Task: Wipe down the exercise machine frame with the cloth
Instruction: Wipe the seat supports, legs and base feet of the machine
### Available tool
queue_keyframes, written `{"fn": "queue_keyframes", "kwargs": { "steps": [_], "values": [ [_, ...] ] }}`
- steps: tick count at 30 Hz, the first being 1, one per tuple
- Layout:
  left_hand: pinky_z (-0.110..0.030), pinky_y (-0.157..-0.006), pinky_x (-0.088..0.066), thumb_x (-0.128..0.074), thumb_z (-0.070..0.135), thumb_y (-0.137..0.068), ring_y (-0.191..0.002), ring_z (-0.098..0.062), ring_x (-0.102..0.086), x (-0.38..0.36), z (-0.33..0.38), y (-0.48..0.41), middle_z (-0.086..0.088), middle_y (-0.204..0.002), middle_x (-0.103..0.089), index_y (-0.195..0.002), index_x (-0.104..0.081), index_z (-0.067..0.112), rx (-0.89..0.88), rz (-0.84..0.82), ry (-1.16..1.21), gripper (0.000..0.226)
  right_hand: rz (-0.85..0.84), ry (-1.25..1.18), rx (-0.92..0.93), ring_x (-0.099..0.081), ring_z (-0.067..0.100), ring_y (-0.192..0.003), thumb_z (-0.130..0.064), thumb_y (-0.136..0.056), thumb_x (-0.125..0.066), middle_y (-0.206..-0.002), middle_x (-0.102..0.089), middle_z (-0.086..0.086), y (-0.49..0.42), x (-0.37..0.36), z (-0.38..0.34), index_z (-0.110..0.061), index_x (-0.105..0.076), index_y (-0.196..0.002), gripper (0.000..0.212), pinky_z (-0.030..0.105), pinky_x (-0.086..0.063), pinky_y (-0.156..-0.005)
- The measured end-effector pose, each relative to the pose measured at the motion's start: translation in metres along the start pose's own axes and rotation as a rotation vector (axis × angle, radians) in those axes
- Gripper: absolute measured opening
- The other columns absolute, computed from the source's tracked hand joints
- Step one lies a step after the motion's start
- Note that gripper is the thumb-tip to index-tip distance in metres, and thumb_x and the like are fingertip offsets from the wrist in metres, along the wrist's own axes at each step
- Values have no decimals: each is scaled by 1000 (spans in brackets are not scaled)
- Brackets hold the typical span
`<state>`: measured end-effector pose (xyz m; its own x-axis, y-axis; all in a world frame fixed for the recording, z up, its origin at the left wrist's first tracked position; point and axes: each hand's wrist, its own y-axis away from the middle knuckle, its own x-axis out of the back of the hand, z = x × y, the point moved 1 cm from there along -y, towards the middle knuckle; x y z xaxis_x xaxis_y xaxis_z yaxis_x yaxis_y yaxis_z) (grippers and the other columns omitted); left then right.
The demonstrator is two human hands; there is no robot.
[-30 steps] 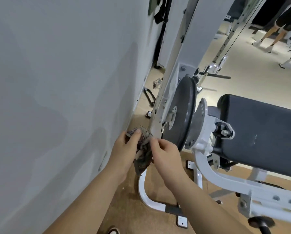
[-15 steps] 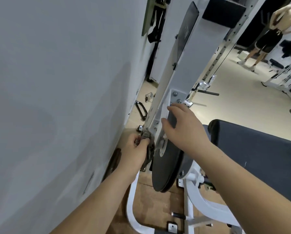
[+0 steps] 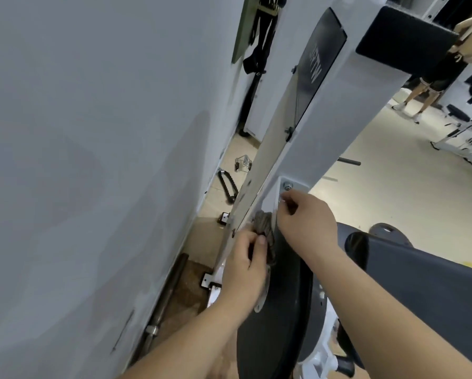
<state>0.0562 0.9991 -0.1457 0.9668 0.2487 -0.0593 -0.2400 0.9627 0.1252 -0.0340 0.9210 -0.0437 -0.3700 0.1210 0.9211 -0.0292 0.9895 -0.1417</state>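
Observation:
The exercise machine's white frame column rises diagonally from lower left to upper right, close to the wall. A bunched grey-brown cloth is pressed against the column's lower edge, gripped by my left hand. My right hand holds the edge of the white bracket plate just below a bolt, fingers curled on it. A dark round weight disc sits under both hands and is partly hidden by them.
A grey wall stands tight on the left. A steel bar lies along its base, black handles on the floor behind. The black padded seat is on the right. A person stands far right.
The view has swung upward along the column. My left hand has slid the cloth up the frame's edge. My right hand left the cloth, rested on the disc, then moved onto the bracket.

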Motion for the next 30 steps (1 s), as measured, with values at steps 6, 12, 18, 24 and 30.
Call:
{"fn": "queue_keyframes", "kwargs": {
  "steps": [6, 12, 18, 24, 30],
  "values": [
    [-31, -112, -45, -49, 32, -108, -119, 12, -55, -18, 22, -92, 30, -127, -58, -132, -46, 50, 31, -167, 91, 31, -71, 83, -42, -63, 27, -101, -27, -100, -47, -105, -68, 0, -26, -15, 2, -22, -67, -108, 22, 35, -48, -74],
    [-25, -121, -29, -42, 26, -109, -137, 10, -42, -10, 2, -72, 23, -148, -51, -149, -48, 40, 78, -176, 89, 42, -103, 15, -5, -56, 31, -105, -14, -101, -44, -110, -61, 9, -35, -26, 12, -10, -68, -109, 26, 38, -45, -82],
    [-38, -118, -37, -36, 18, -99, -133, -11, -51, -18, 9, -117, 9, -140, -58, -142, -48, 46, 168, -208, 17, 53, -174, 7, -28, -50, 26, -86, -19, -103, -42, -89, -53, 3, -45, -33, 15, -14, -55, -85, 23, 37, -36, -69],
    [-31, -125, -26, -37, 34, -110, -142, 9, -36, -20, -2, -92, 25, -155, -43, -153, -40, 45, 161, -197, 135, 45, -157, 13, -22, -52, 24, -89, -24, -105, -42, -95, -59, 2, -47, -35, 17, -17, -60, -95, 22, 38, -42, -72],
    [-16, -113, -26, -37, 53, -107, -137, 12, -36, -16, -1, -94, 30, -152, -40, -152, -36, 49, 182, -269, 93, 45, -144, 0, -35, -51, 26, -85, -26, -105, -43, -91, -59, 4, -51, -36, 17, -17, -53, -89, 21, 37, -36, -69]
  ]
}}
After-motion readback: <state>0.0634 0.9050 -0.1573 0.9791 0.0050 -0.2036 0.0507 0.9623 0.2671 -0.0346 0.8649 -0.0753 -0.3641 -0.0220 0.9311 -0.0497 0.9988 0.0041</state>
